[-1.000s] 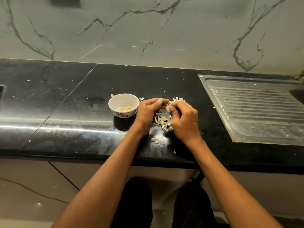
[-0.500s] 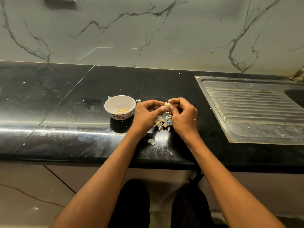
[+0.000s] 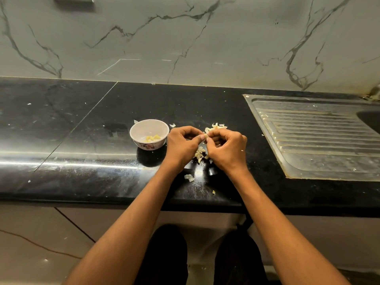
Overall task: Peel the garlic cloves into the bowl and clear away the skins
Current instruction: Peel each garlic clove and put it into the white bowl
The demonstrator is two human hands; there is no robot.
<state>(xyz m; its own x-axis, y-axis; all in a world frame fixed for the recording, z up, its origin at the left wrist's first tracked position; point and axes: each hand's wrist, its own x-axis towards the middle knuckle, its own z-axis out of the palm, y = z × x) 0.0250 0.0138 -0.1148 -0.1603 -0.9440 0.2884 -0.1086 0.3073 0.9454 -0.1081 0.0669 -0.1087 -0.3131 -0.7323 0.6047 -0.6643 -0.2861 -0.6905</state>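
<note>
A black polished desk (image 3: 86, 128) is seen from above, with a grey-veined marble wall (image 3: 185, 38) behind it. At the centre, a garlic clove (image 3: 206, 137) is pinched between both hands, just above the desk. The left hand (image 3: 181, 147) is curled, its thumb and forefinger closed on the clove from 9 o'clock; the right hand (image 3: 228, 150) is curled likewise and grips it from 3 o'clock. So little of the clove shows between the fingertips that its long axis and pointing cannot be told.

A small white bowl (image 3: 144, 128) with a flower pattern low on its side stands upright at 9 o'clock from the hands, just beside the left hand. A few peeled garlic pieces (image 3: 152, 138) lie in its bottom. Papery garlic skins (image 3: 200, 154) lie scattered on the desk under and between the hands, with more skins (image 3: 217, 126) at 12 o'clock. A ribbed steel sink drainboard (image 3: 320, 138) is set into the desk at 3 o'clock. No writing can be read anywhere.
</note>
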